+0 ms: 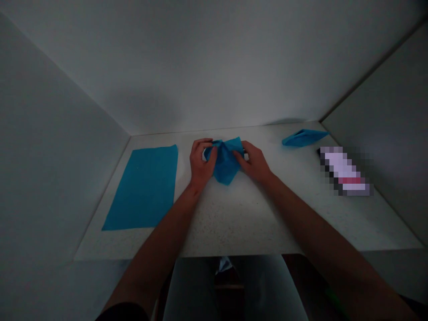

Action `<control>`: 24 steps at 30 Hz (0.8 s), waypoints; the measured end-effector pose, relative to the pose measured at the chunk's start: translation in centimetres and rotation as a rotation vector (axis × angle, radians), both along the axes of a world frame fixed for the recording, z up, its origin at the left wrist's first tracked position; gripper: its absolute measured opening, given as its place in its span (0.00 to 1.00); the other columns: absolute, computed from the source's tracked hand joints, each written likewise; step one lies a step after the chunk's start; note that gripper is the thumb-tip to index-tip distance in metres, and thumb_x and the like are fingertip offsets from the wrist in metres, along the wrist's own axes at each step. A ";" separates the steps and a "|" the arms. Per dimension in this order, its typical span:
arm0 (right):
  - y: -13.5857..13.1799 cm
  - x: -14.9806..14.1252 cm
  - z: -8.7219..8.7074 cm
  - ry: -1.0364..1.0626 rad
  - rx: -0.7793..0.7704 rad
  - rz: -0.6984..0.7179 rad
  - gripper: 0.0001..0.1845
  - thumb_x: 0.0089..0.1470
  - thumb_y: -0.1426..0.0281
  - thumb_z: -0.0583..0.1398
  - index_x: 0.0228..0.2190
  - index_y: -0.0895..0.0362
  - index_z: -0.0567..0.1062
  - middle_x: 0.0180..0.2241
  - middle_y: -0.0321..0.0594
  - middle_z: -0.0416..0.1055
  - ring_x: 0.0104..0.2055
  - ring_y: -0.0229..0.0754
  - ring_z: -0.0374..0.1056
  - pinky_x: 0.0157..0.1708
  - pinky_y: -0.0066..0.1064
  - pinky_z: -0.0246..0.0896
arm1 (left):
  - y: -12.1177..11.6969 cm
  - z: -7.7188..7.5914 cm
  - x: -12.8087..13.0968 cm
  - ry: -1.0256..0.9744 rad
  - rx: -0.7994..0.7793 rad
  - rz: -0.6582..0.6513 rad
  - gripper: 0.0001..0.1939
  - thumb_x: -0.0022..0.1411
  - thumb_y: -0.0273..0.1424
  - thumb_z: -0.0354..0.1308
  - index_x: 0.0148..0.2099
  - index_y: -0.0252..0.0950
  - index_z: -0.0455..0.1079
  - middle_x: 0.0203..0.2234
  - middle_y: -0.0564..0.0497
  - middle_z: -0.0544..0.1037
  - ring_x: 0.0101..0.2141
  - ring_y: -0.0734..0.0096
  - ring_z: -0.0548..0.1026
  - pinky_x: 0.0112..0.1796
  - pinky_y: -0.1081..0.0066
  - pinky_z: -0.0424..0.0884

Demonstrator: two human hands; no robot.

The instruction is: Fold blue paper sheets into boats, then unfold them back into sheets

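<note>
Between my hands, over the middle of the table, is a partly folded piece of blue paper with a pointed lower corner and creased flaps on top. My left hand grips its left side, thumb on the near face and fingers curled behind. On the right side my right hand pinches the paper the same way, thumb in front. The fingertips behind the paper are partly hidden. To the left lies a flat blue sheet. A folded blue paper boat rests at the back right.
The speckled white table is enclosed by a back wall and side walls. A phone, blurred out, lies at the right near the side wall. My legs are below the front edge.
</note>
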State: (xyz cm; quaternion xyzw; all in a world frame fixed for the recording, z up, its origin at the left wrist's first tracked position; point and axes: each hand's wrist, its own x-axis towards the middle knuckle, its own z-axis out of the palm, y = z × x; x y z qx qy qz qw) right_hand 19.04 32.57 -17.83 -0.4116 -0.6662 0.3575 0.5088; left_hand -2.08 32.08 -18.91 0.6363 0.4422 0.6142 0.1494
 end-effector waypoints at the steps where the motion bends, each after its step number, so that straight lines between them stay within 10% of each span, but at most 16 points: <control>1: 0.1 0.1 0.0 0.037 -0.019 -0.063 0.08 0.57 0.62 0.73 0.37 0.49 0.82 0.37 0.39 0.78 0.41 0.48 0.72 0.50 0.40 0.73 | 0.0 0.0 0.0 0.000 0.003 -0.007 0.14 0.74 0.46 0.61 0.41 0.42 0.73 0.47 0.45 0.80 0.50 0.59 0.79 0.54 0.54 0.76; 6: 0.5 0.5 0.0 0.158 -0.056 -0.198 0.05 0.56 0.66 0.72 0.34 0.49 0.81 0.33 0.37 0.76 0.38 0.46 0.69 0.39 0.35 0.70 | 0.1 -0.4 0.2 -0.144 -0.003 -0.081 0.18 0.75 0.51 0.58 0.41 0.42 0.70 0.42 0.47 0.79 0.45 0.62 0.78 0.48 0.61 0.76; 12: 0.8 0.9 -0.4 0.138 -0.057 -0.130 0.10 0.58 0.60 0.72 0.35 0.50 0.79 0.30 0.33 0.76 0.33 0.41 0.68 0.33 0.31 0.66 | 1.7 -2.0 -1.0 -0.372 -0.140 0.178 0.19 0.76 0.52 0.53 0.41 0.42 0.64 0.33 0.53 0.69 0.35 0.68 0.71 0.40 0.68 0.72; 24: 1.6 0.3 -0.5 0.591 -0.268 -0.096 0.20 0.54 0.61 0.77 0.35 0.48 0.71 0.29 0.30 0.71 0.32 0.41 0.70 0.29 0.30 0.69 | 3.5 -4.3 -3.5 -0.502 -0.335 0.218 0.26 0.74 0.62 0.47 0.47 0.44 0.60 0.39 0.50 0.72 0.36 0.69 0.76 0.33 0.71 0.73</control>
